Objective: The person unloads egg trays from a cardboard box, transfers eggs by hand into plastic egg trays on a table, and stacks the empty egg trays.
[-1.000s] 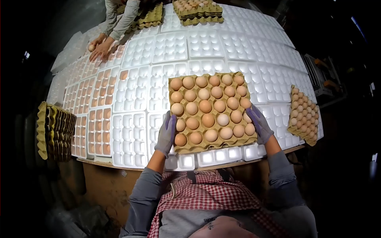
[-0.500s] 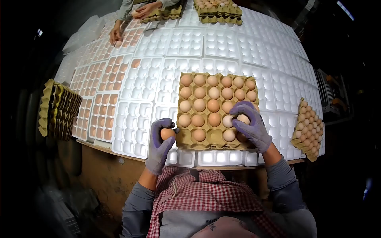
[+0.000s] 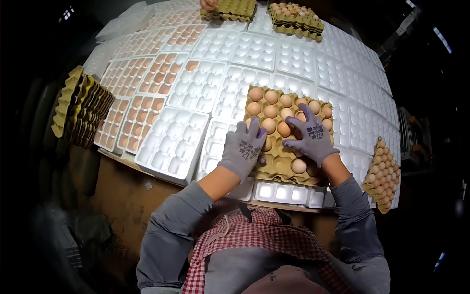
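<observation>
Both the left glove (image 3: 242,151) and the right glove (image 3: 316,137) bear dark Chinese characters on the back, seemingly including 弹力王, with Latin letters resembling "PYANZ"; smaller marks blur.

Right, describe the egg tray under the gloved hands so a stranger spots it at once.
Start at the spread of white trays and come to its near side. There, under a gloved left hand and a gloved right hand, sits the egg tray. Unlike the white ones around it, it is tan and loaded with eggs, with bare cups toward its near left corner.
</observation>
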Tool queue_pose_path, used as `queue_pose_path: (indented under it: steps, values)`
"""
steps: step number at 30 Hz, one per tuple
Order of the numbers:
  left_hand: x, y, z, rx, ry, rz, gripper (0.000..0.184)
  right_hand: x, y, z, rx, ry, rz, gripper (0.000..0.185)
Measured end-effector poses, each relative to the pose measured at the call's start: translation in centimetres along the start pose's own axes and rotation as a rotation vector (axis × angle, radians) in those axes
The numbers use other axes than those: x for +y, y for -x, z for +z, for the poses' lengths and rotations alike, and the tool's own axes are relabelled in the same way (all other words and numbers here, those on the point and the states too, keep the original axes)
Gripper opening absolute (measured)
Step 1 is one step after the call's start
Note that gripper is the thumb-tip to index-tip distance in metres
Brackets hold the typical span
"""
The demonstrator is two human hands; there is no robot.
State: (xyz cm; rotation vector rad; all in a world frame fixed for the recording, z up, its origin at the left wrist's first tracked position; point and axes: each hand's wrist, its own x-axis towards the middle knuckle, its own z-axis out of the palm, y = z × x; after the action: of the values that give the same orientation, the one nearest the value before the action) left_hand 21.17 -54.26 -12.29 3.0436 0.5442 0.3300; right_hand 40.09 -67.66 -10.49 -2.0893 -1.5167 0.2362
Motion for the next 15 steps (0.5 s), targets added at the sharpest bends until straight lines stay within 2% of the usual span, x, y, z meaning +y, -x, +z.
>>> queue_pose_path:
  steps: [1,2,3,6,7,9,10,12,14,15]
  values:
    - [0.3,-0.4,2.2,0.035,-0.147,0.039,0.031,-0.9,-0.9,1.2,-0.097,0.282,0.050,0.050]
    - [0.7,-0.6,2.2,0.032,-0.104,0.019,0.025,-2.0,-2.1,2.3,-0.179,0.567,0.096,0.048]
    - [0.4,-0.7,2.0,-0.011,-0.042,0.003,0.024,-2.6,-3.1,1.8,-0.236,0.586,0.159,0.043]
    - [-1.2,0.1,0.3,0.014,0.448,-0.145,0.038,-3.3,-3.5,-0.6,-0.106,0.288,0.283,0.043]
    - [-1.9,0.5,0.8,0.026,0.453,-0.152,0.038,-3.6,-4.4,-0.4,-0.108,0.298,0.272,0.043]
    - [-2.9,1.3,2.3,0.232,0.853,-0.291,0.052,-4.0,-6.6,-0.2,0.089,-0.348,0.138,0.041]
    - [-3.4,2.2,1.7,0.240,0.855,-0.294,0.052,-6.8,-8.0,-0.7,0.064,-0.683,0.161,0.040]
    - [-4.8,5.3,-0.5,0.289,1.348,-0.482,0.055,-8.6,-9.4,0.5,0.058,-0.930,0.382,0.039]
    - [-6.1,9.8,-1.4,0.273,1.353,-0.482,0.056,-8.9,-9.7,2.9,0.040,-0.697,0.161,0.039]
    - [-6.8,12.1,-0.8,0.266,1.366,-0.482,0.056,-9.4,-9.0,4.1,-0.035,-0.469,0.037,0.041]
